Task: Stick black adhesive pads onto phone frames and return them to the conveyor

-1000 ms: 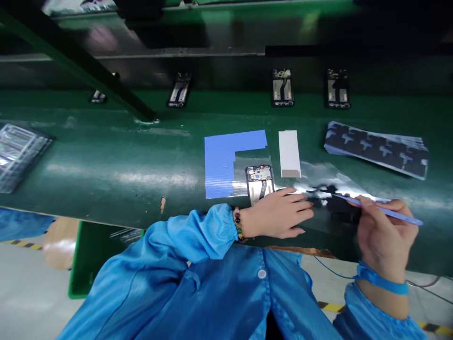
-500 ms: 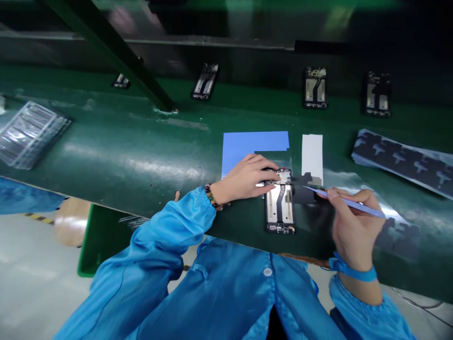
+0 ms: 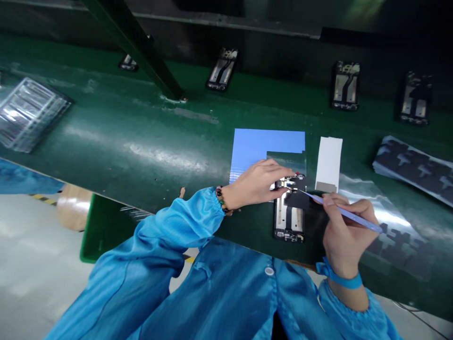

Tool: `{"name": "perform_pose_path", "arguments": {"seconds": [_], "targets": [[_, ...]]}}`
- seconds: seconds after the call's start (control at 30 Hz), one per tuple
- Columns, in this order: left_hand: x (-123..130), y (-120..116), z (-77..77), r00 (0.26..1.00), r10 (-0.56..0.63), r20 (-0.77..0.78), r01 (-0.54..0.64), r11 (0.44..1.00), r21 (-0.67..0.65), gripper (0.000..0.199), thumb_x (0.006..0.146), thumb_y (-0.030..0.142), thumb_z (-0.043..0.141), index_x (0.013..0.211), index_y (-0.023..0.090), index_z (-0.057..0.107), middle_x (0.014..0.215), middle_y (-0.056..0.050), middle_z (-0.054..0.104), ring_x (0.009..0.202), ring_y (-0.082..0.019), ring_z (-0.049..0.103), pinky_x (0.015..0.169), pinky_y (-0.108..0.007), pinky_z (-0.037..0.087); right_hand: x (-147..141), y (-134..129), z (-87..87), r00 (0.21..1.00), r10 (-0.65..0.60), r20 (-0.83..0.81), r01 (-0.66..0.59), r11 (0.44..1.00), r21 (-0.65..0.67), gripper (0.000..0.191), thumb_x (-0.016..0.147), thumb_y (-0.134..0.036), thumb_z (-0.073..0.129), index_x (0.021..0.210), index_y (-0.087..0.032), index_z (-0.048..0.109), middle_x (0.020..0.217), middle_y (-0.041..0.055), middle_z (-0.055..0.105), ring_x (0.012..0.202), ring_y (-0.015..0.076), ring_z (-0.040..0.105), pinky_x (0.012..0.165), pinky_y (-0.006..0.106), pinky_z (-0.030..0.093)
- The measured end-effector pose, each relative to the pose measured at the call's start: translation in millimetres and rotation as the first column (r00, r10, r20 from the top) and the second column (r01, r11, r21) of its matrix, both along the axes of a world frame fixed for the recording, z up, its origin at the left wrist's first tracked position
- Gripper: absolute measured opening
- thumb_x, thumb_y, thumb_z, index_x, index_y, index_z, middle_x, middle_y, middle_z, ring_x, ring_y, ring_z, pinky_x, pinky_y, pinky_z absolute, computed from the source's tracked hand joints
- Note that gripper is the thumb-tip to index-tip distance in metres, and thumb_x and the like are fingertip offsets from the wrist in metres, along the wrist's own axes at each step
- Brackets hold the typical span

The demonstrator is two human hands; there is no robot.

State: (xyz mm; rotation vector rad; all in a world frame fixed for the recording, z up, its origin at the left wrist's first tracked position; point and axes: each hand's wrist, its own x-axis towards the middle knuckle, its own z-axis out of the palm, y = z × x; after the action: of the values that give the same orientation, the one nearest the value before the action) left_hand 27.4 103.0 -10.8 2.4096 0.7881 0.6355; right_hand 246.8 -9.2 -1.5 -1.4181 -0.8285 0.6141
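Observation:
An opened phone lies upright before me on the green bench, with silver panels and a dark ribbon cable showing. My left hand holds it at the upper left, fingers and thumb on the board area. In my right hand is a pair of lilac tweezers, pinched between thumb and fingers and pointing left. The tweezer tip meets a thin black sticker, which lies over the phone's upper middle. Whether the sticker is fully down on the phone, I cannot tell.
Behind the phone lie a blue sheet and a white strip. To the right are a clear film and a stack of black sticker sheets. Several opened phones line the back; a green post rises at left, near plastic trays.
My right hand has moved the tweezers and black sticker left, from beside the phone to over it. My left fingers have drawn in at the phone's upper left. The view has shifted slightly.

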Motion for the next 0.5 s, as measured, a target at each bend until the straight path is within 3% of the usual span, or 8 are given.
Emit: {"name": "perform_pose_path", "arguments": {"seconds": [0.2, 0.5], "targets": [[-0.2, -0.9, 5.0, 0.998, 0.025, -0.061, -0.025, 1.000, 0.008, 0.036, 0.108, 0.031, 0.073, 0.142, 0.021, 0.074, 0.138, -0.007, 0.082, 0.124, -0.025, 0.071, 0.101, -0.042, 0.052, -2.4, 0.1, -4.9, 1.000, 0.016, -0.014, -0.016, 1.000, -0.023, 0.044, 0.083, -0.032, 0.098, 0.077, -0.025, 0.055, 0.072, -0.0059, 0.065, 0.084, 0.0199, 0.079, 0.109, 0.052, 0.065], [-0.3, -0.3, 3.7, 0.996, 0.029, -0.084, -0.026, 0.999, 0.033, 0.037, 0.108, 0.032, 0.073, 0.143, 0.022, 0.074, 0.142, -0.006, 0.081, 0.124, -0.025, 0.070, 0.099, -0.042, 0.048, -0.6, 0.0, -4.5, 0.996, 0.058, -0.063, -0.060, 0.998, -0.032, 0.041, 0.085, -0.026, 0.097, 0.079, -0.024, 0.056, 0.078, -0.0030, 0.073, 0.088, 0.0194, 0.078, 0.104, 0.046, 0.064]]}}
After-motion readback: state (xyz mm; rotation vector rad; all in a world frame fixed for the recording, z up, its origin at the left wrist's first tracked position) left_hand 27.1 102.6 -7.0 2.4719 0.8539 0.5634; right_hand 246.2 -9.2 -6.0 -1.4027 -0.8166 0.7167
